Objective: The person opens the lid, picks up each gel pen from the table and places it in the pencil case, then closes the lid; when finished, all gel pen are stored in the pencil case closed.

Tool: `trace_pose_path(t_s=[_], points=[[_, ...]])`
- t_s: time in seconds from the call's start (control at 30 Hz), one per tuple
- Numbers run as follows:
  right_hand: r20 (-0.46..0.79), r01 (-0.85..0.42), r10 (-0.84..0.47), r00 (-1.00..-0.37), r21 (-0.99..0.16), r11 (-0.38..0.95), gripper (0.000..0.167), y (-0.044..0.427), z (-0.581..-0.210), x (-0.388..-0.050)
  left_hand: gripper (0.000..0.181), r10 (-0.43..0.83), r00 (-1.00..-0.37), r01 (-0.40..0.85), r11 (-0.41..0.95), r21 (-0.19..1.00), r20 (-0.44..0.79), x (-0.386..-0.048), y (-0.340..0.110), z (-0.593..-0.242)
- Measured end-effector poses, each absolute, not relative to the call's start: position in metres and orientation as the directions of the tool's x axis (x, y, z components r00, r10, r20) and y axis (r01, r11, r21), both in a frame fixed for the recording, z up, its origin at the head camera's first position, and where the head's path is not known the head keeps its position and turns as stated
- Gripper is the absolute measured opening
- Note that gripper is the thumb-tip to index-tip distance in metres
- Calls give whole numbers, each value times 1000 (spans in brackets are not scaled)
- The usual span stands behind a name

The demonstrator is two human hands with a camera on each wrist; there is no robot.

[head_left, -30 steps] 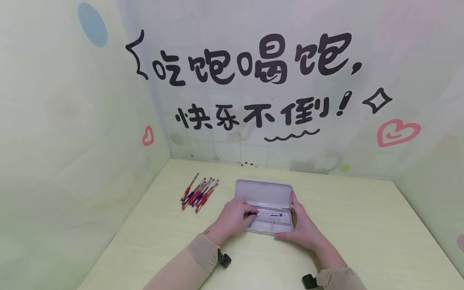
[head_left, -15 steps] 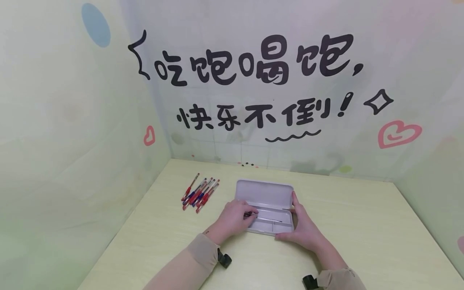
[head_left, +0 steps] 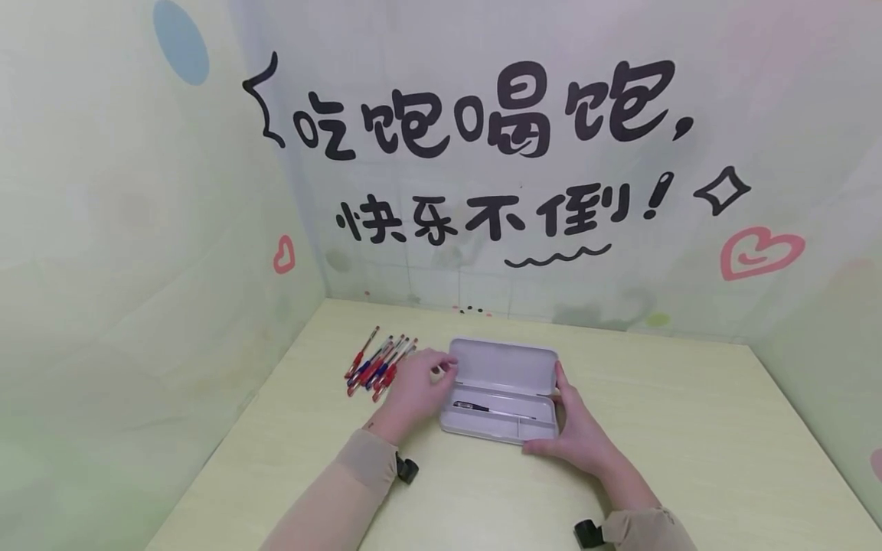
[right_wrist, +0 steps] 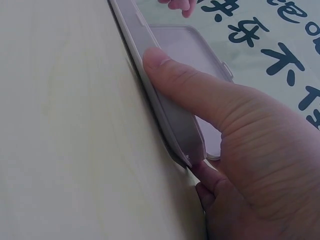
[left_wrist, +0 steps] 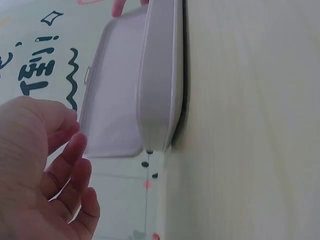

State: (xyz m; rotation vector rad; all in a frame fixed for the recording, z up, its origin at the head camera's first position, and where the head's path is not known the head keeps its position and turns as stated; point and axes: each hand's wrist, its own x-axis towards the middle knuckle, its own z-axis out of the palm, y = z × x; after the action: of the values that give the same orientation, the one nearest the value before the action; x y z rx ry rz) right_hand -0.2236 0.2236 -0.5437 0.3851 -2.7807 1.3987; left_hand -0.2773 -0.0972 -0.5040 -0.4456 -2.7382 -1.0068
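A pale lilac pencil case [head_left: 482,434] lies on the table with its lid [head_left: 506,367] raised. One pen [head_left: 475,407] with a dark grip rests in its long rear compartment. My right hand [head_left: 586,436] grips the case's right end, the thumb [right_wrist: 175,82] along the front wall. The other right fingers are partly hidden behind the end. Just off the left end of the case is my left hand [head_left: 416,386], its fingers loosely bent and nothing held; the left wrist view shows the hand [left_wrist: 45,165] apart from the case. A pile of pens [head_left: 379,367] lies beyond it.
The pens in the pile have red or blue grips and partly overlap. A printed wall cloth [head_left: 413,283] stands behind the pale table [head_left: 654,413], and another side of it rises at the left. Both wrists wear small black devices [head_left: 406,468].
My left hand has let go of the pen inside the case and moved left and back toward the pile. The pen stays in the rear compartment. The right hand keeps its hold.
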Motion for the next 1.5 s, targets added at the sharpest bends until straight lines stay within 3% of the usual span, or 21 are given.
trace_pose_path(t_s=[0.27, 0.47, 0.7, 1.07, 1.5], points=[[123, -228, -216, -969, -789, 571, 164, 225, -542, -226, 29, -79, -940, 170, 736, 656, 332, -303, -147, -505], [116, -221, -211, -971, -777, 589, 164, 226, -543, -227, 38, -181, -916, 90, 778, 622, 358, -318, -186, -510], [118, -217, -203, -972, -780, 587, 164, 227, -541, -227, 44, -287, -925, -82, 793, 603, 251, -322, -215, -514], [135, -229, -202, -970, -781, 581, 162, 230, -538, -228, 49, -324, -939, -201, 791, 578, 117, -324, -223, -521], [92, -189, -197, -976, -807, 559, 163, 225, -549, -225, 33, -322, -944, -227, 792, 567, 72, -315, -238, -531]])
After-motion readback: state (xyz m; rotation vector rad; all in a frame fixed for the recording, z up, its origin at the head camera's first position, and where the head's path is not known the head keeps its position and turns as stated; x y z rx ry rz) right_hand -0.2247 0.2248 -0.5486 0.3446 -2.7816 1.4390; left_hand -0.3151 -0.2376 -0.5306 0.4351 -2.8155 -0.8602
